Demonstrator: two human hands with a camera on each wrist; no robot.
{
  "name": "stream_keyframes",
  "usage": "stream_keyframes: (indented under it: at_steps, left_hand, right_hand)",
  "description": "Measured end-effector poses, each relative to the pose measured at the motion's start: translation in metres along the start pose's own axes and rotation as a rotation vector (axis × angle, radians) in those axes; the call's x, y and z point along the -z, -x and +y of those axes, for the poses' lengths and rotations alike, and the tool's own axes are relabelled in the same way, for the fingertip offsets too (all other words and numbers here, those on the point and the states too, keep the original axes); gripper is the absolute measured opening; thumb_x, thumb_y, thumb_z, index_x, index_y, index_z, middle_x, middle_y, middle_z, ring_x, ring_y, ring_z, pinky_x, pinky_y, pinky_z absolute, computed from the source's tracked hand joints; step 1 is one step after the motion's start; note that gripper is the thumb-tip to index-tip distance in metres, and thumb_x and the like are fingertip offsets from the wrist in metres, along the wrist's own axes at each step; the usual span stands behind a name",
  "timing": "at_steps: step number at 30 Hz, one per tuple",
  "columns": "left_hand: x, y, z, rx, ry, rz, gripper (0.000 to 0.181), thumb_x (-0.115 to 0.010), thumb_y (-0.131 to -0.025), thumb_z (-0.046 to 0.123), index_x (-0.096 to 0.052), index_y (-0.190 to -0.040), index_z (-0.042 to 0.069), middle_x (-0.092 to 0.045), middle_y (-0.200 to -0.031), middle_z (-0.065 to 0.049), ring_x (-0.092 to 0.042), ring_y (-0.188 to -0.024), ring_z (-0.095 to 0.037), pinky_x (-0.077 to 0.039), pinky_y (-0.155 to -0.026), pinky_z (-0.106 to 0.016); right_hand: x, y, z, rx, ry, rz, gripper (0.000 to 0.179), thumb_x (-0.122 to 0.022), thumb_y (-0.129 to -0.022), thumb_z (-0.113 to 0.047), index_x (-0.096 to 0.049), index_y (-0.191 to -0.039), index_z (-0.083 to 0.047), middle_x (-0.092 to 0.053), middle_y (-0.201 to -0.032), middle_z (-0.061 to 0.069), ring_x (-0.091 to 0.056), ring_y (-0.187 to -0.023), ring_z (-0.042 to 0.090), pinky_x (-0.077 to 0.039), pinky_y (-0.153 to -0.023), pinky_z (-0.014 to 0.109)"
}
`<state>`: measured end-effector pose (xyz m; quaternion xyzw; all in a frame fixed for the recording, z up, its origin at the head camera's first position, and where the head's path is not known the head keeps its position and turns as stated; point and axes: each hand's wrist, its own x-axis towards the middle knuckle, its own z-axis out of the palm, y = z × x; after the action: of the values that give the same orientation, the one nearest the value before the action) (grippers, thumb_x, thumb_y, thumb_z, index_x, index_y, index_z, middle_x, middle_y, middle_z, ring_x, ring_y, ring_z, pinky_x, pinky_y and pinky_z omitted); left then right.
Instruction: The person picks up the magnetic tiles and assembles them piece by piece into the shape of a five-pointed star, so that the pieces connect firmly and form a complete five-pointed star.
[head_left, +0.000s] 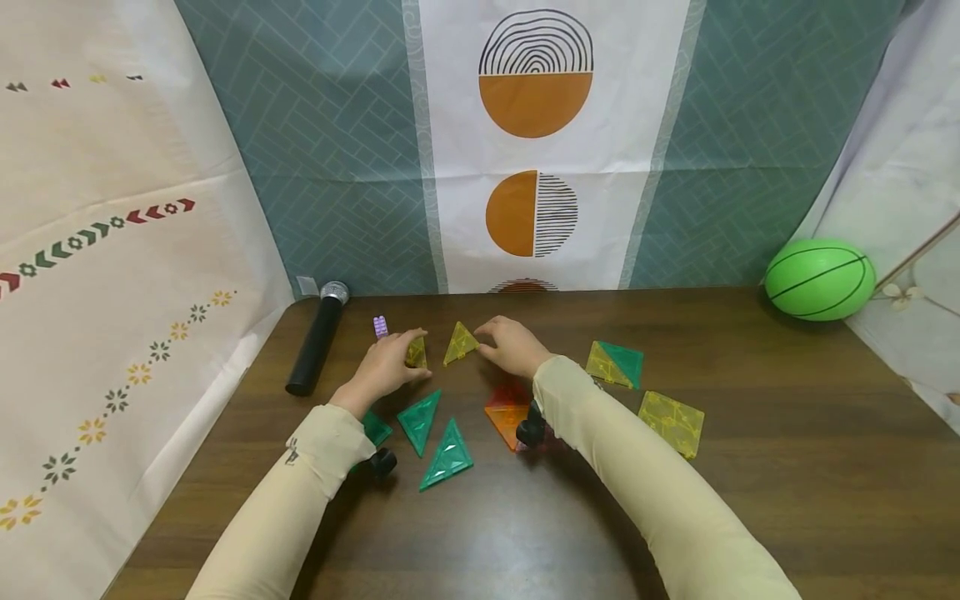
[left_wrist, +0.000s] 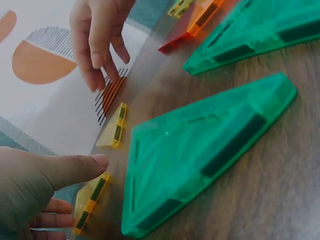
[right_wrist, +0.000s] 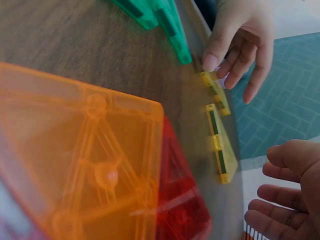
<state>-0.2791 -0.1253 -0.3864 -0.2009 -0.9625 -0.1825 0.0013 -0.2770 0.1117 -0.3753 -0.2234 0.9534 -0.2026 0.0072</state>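
Observation:
My left hand (head_left: 386,367) hovers at a translucent yellow triangular magnetic tile (head_left: 416,353), thumb and fingers spread on either side of it. To its right lies a second yellow triangular tile (head_left: 460,344), with my right hand (head_left: 516,346) just beside it. The right wrist view shows the right hand's fingers (right_wrist: 277,197) loosely bent, with nothing between them. Green triangular tiles (head_left: 448,457) lie nearer the front, one partly under the left wrist. Below the right wrist are an orange tile (head_left: 504,423) and a red tile (head_left: 510,392), partly hidden by the sleeve.
On the right lie a yellow-and-green square of two triangles (head_left: 615,364) and a yellow square tile (head_left: 672,423). A black microphone (head_left: 318,342) and a small purple piece (head_left: 380,326) sit at the left. A green ball (head_left: 820,280) rests at the back right corner.

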Motion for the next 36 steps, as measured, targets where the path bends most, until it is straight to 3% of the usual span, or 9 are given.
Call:
stream_keyframes:
  at_steps: [6, 12, 20, 25, 36]
  left_hand:
    - [-0.005, -0.003, -0.007, 0.001, 0.013, 0.016, 0.068, -0.078, -0.081, 0.026, -0.049, -0.139, 0.007, -0.058, -0.131, -0.021, -0.053, -0.120, -0.041, -0.039, -0.104, -0.058]
    - [-0.006, -0.005, -0.007, 0.014, 0.023, -0.009, 0.067, -0.075, -0.084, 0.028, -0.047, -0.141, 0.007, -0.053, -0.137, -0.022, -0.048, -0.125, -0.042, -0.037, -0.107, -0.057]
    - [-0.008, -0.004, -0.006, -0.003, 0.000, -0.010, 0.065, -0.075, -0.084, 0.027, -0.048, -0.140, 0.007, -0.056, -0.133, -0.022, -0.050, -0.123, -0.041, -0.037, -0.106, -0.057]
    - [-0.010, -0.004, -0.003, -0.025, -0.002, -0.012, 0.064, -0.075, -0.084, 0.028, -0.049, -0.139, 0.008, -0.057, -0.131, -0.021, -0.051, -0.120, -0.040, -0.038, -0.105, -0.057]
    - [-0.018, -0.003, 0.007, -0.089, 0.009, -0.020, 0.064, -0.075, -0.084, 0.029, -0.049, -0.139, 0.010, -0.055, -0.137, -0.016, -0.050, -0.124, -0.038, -0.038, -0.107, -0.055]
  right_hand:
    - [-0.010, -0.012, -0.006, 0.024, 0.071, -0.078, 0.038, -0.055, -0.098, -0.021, -0.058, -0.131, -0.002, -0.056, -0.136, 0.016, -0.051, -0.129, 0.030, -0.038, -0.112, 0.040]
    - [-0.019, -0.015, -0.008, 0.036, 0.213, -0.176, 0.040, -0.051, -0.101, -0.023, -0.054, -0.136, -0.006, -0.048, -0.145, 0.013, -0.045, -0.136, 0.027, -0.037, -0.113, 0.039]
    - [-0.017, -0.014, -0.013, 0.025, 0.237, -0.234, 0.044, -0.051, -0.100, -0.025, -0.049, -0.140, -0.006, -0.043, -0.150, 0.012, -0.041, -0.139, 0.027, -0.034, -0.115, 0.038]
    - [-0.015, -0.011, -0.013, 0.022, 0.223, -0.221, 0.042, -0.052, -0.100, -0.024, -0.052, -0.138, -0.007, -0.046, -0.148, 0.010, -0.045, -0.136, 0.027, -0.036, -0.114, 0.038]
    - [-0.021, -0.007, -0.017, 0.105, 0.227, -0.190, 0.035, -0.055, -0.098, -0.022, -0.061, -0.128, -0.005, -0.053, -0.142, 0.011, -0.053, -0.128, 0.027, -0.040, -0.111, 0.037]
